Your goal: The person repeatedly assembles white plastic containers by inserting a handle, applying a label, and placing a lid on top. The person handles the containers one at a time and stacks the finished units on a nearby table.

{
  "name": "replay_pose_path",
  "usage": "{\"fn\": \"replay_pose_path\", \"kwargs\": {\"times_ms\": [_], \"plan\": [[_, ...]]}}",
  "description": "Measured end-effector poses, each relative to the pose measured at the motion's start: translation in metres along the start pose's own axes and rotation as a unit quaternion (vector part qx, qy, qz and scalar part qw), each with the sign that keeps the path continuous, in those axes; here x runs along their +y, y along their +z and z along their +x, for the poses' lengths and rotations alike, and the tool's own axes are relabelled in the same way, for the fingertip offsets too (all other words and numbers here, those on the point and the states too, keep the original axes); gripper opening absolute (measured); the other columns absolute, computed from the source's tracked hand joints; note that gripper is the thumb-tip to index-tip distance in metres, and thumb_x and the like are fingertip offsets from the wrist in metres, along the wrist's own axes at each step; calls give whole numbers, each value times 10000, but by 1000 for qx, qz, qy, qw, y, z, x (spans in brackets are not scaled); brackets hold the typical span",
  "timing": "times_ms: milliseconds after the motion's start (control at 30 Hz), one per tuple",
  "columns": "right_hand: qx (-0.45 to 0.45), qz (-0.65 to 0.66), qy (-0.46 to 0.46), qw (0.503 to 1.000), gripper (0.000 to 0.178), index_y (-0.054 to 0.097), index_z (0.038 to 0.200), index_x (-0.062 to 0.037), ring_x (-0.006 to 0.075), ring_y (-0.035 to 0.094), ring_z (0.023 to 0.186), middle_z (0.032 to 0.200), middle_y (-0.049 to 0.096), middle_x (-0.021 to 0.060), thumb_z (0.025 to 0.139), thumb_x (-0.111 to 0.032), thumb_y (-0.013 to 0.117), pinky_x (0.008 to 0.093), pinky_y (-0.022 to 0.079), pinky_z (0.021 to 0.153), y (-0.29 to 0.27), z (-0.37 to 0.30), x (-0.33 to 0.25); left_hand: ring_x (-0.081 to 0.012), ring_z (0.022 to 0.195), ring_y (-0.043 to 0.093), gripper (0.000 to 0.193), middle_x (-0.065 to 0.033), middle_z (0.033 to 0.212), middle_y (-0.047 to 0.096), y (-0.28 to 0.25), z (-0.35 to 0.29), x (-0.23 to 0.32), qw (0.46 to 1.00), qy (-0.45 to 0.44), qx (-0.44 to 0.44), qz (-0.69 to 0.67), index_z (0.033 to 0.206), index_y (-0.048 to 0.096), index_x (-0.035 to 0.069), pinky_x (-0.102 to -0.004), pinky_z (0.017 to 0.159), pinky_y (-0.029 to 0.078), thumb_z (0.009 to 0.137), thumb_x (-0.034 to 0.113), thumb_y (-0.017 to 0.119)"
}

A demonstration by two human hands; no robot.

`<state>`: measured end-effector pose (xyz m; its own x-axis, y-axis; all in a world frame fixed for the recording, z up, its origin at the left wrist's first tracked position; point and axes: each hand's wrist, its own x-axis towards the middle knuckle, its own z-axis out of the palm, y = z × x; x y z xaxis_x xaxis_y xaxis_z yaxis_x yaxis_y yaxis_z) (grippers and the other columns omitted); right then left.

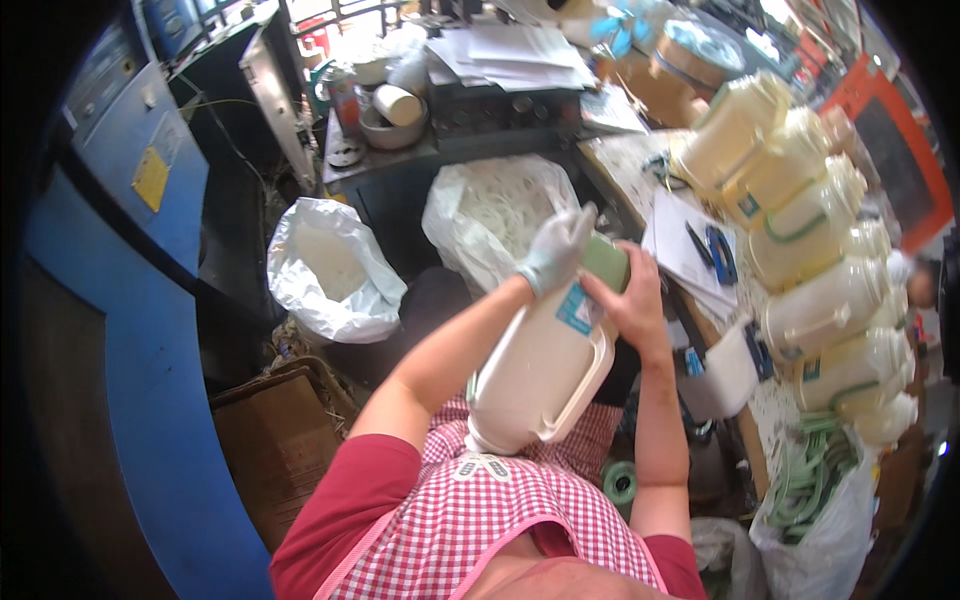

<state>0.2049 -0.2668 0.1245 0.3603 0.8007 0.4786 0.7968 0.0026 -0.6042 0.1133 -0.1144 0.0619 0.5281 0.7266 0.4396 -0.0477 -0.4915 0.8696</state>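
Note:
A cream plastic jug (525, 365) with a side handle and a teal label slants across my lap, its narrow neck toward my apron. A green cap-like part (606, 262) covers its far end. My right hand (632, 300), bare, wraps around that green end, with the thumb on the near side. My left hand (560, 248), in a pale glove, is closed against the other side of the green part. Whatever its fingers pinch is hidden. Just beyond stands a white plastic bag (455, 210) holding many pale rings.
Another white bag (375, 310) with pale contents stands at the left. Several similar cream jugs (825, 310) are stacked on the right bench. Papers and blue-handled cutters (718, 255) lie there too. A bag of green strips (812, 560) is at lower right; a blue cabinet (130, 330) borders the left.

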Motion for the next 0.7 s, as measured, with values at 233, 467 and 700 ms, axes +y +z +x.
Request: {"fn": "replay_pose_path", "kwargs": {"times_ms": [233, 467, 700], "plan": [[23, -10, 2, 1000, 525, 641, 1201, -34, 273, 618, 1107, 1138, 653, 106, 767, -214, 875, 411, 463, 1002, 14, -7, 6, -141, 781, 612, 517, -68, 872, 720, -8, 11, -4, 962, -154, -70, -214, 918, 720, 28, -355, 752, 512, 1108, 452, 494], [-58, 255, 14, 965, 645, 612, 1295, -43, 170, 627, 1140, 1234, 663, 74, 767, -227, 932, 343, 513, 1016, -28, 0, 27, -175, 1237, 581, 513, -69, 1377, 634, -40, 13, -22, 924, -203, -84, -314, 1437, 592, -36, -324, 1154, 403, 1124, 361, 504], [1, 59, -45, 997, 766, 591, 1322, -62, 340, 534, 1209, 1244, 595, 144, 733, -450, 890, 467, 392, 1092, -11, -2, 5, -272, 1163, 604, 501, -183, 1253, 643, -38, 8, 27, 996, -33, -77, -26, 1334, 594, -75, -374, 1029, 459, 1114, 365, 496]]}}
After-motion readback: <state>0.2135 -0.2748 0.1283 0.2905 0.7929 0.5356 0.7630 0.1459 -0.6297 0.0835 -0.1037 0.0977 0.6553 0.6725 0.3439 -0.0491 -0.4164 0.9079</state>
